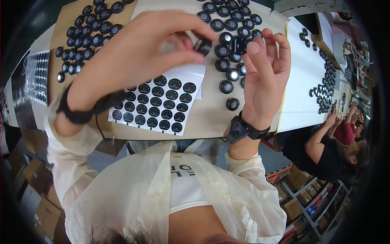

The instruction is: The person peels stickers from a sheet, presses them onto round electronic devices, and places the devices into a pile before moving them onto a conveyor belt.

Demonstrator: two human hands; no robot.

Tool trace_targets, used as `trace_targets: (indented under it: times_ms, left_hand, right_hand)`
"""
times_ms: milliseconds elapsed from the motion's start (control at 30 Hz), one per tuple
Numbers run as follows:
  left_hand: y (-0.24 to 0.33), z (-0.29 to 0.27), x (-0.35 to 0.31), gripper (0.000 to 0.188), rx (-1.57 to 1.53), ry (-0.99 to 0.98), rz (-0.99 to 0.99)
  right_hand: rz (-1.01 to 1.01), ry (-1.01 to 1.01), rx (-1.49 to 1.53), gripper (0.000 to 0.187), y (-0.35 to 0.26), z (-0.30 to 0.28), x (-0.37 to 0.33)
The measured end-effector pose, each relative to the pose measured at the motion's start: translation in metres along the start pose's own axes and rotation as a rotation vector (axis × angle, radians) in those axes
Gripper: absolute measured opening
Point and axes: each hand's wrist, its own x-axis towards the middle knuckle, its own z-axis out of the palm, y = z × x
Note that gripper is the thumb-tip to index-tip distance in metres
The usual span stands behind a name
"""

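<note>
Sticker sheet: a white sheet (162, 106) lies on the pale table (207, 118) in front of the person, and holds rows of round black stickers; its upper left part is hidden under the left hand.
Left tray area: a brown cardboard sheet (69, 20) at the far left carries a cluster of round black caps (87, 34), lying close together.
Middle cluster: more black caps (229, 24) lie loose on the table beyond the hands, some with pale shiny centres.
Bagged sheets: at the far left edge a clear bag (36, 75) holds what looks like more sheets of black dots.
Left hand: the left hand (134, 57) is raised over the sticker sheet, back of the hand toward the camera, wrist bent, a dark band on the wrist.
Left grip: thumb and fingertips are pinched closed around one black cap (203, 46), held just above the table near the middle cluster.
Right hand: the right hand (264, 77) stands upright with the palm turned toward the left hand, fingers slightly curled, a black watch on the wrist.
Right grip: open and loose; its fingertips are at the edge of the middle cluster, and whether they touch a cap cannot be told.
Neighbours: other people's arms (325, 130) work at the white table to the right.
</note>
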Motion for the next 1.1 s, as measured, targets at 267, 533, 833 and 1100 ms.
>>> trace_targets:
  times_ms: [267, 533, 833, 1100]
  left_hand:
    - [0.006, 0.046, -0.056, 0.034, -0.998, 0.49, -0.219]
    - [0.002, 0.056, -0.05, 0.042, -0.938, 0.525, -0.159]
    - [0.0, 0.058, -0.049, 0.037, -0.943, 0.565, -0.215]
    - [0.0, 0.059, -0.049, 0.037, -0.937, 0.566, -0.221]
  right_hand:
    - [0.139, -0.299, 0.035, 0.048, 0.014, 0.02, -0.018]
    - [0.196, -0.326, -0.046, 0.047, 0.022, 0.023, -0.015]
    - [0.163, -0.295, -0.103, 0.047, 0.027, 0.022, -0.016]
    - [0.149, -0.303, -0.11, 0.046, 0.029, 0.022, -0.016]
